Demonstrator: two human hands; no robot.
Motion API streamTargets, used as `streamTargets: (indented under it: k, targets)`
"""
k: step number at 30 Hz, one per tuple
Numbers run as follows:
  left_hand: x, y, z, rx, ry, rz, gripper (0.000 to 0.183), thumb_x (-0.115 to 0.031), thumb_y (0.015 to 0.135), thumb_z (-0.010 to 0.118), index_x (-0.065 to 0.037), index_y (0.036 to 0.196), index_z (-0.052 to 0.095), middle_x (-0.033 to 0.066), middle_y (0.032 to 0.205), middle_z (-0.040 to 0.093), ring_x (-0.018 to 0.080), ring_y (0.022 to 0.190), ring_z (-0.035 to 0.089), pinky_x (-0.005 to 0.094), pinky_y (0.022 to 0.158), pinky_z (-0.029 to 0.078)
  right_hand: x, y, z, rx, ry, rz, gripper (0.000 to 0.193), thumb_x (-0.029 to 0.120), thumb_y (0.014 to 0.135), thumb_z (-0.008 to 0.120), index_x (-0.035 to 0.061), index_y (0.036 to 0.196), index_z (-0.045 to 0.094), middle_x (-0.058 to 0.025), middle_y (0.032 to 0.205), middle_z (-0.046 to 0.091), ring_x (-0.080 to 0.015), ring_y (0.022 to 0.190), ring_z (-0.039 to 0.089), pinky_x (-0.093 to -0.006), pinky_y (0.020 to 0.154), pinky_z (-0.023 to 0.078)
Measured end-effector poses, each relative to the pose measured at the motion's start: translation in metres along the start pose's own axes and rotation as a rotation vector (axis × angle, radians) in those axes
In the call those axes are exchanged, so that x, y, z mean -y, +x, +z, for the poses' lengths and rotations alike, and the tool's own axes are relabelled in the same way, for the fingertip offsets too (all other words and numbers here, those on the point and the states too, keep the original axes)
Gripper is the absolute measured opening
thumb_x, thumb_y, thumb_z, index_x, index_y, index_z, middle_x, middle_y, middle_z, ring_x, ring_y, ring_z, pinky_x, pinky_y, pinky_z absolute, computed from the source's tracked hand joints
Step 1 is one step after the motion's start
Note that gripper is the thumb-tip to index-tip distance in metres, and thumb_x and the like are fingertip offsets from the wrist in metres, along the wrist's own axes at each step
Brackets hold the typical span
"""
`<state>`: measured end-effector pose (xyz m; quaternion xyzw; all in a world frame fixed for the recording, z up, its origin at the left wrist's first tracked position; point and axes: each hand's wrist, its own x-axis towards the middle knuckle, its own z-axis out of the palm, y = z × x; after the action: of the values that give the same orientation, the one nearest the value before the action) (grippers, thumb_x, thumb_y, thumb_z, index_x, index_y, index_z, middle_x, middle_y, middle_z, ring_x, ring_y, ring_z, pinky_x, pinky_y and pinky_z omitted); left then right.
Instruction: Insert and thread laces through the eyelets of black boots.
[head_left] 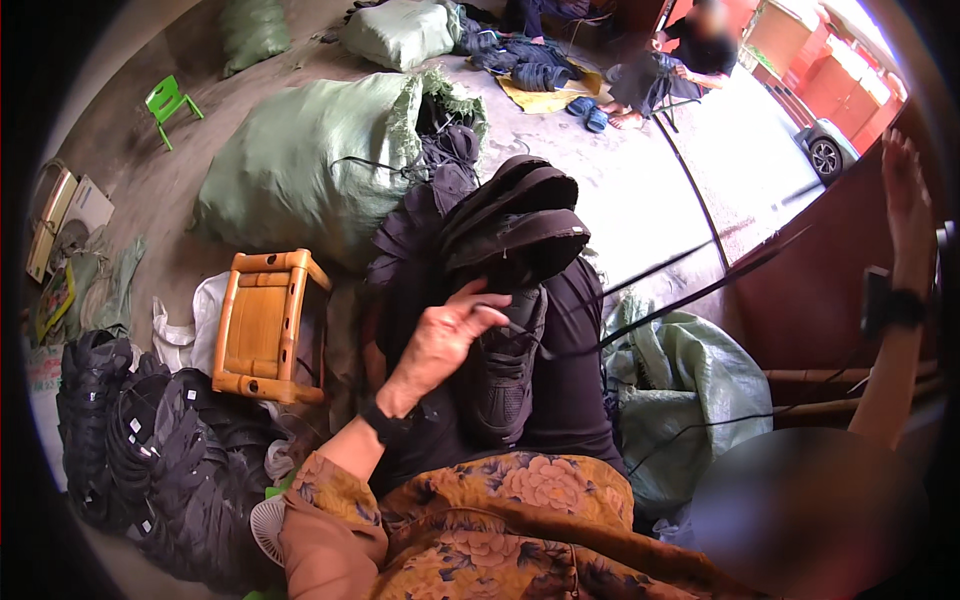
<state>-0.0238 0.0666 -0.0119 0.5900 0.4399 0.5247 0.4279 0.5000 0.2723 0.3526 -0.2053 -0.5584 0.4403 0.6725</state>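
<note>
A black lace-up shoe (500, 385) rests on my lap between my thighs, its toe toward me. Curved black shoe pieces (515, 215) are stacked just beyond its opening. Over the lacing, my left hand (450, 335) is closed, thumb and finger pinching a black shoelace beside the shoe. Two lengths of black shoelace (690, 305) stretch from the shoe up to the right, blurred by motion. My right hand (905, 185) is raised high at the far right, in line with these lengths. Its fingers look pressed together on the shoelace, though the far ends fade against the dark background.
A bamboo stool (265, 325) and a heap of black shoe pieces (170, 450) lie at my left. Ahead bulges a stuffed green sack (310, 165); another green sack (690, 375) lies at my right. Farther off are a green chair (170, 105) and a seated person (695, 55).
</note>
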Motion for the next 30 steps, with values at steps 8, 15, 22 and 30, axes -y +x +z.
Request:
streamTargets:
  k: [8,15,22,30]
  targets:
    - [0.025,-0.028,-0.08,-0.194,-0.955,-0.266,0.022,-0.029,0.098,0.059,-0.007,0.097,0.063,0.0067,0.096,0.066,0.0225,0.104,0.062,0.0475,0.097,0.048,-0.125,-0.174,-0.237,-0.693,-0.445,0.27,0.02,0.024,0.096,0.059,0.0098,0.111,0.061,0.0022,0.088,0.063,-0.0129,0.078,0.061,-0.0291,0.069,0.054]
    - [0.04,-0.054,-0.241,-0.575,-1.138,-0.074,0.01,-0.019,0.095,0.06,-0.009,0.095,0.06,0.0003,0.083,0.058,0.0189,0.092,0.06,0.0472,0.095,0.047,-0.289,-0.286,-0.045,-0.353,-0.404,0.498,0.022,0.013,0.093,0.065,0.0016,0.112,0.065,-0.0029,0.08,0.065,-0.0089,0.063,0.055,-0.0229,0.057,0.044]
    - [0.052,-0.211,-0.41,-0.961,-0.908,-0.061,0.016,-0.012,0.098,0.05,-0.004,0.091,0.062,0.0097,0.089,0.065,0.0223,0.085,0.06,0.0417,0.09,0.049,-0.304,-0.344,0.18,0.516,-0.691,0.659,0.009,0.008,0.088,0.068,0.0012,0.093,0.069,-0.0087,0.071,0.07,-0.0147,0.06,0.067,-0.0259,0.057,0.052]
    - [0.061,-0.251,-0.352,-1.266,-0.304,-0.288,0.02,-0.027,0.099,0.059,-0.008,0.103,0.061,-0.0019,0.077,0.059,0.0004,0.046,0.033,0.0177,0.038,0.024,-0.302,-0.348,0.195,0.549,-0.787,0.553,0.015,0.016,0.092,0.065,0.0007,0.089,0.064,-0.0112,0.067,0.068,-0.0227,0.062,0.069,-0.0317,0.057,0.051]
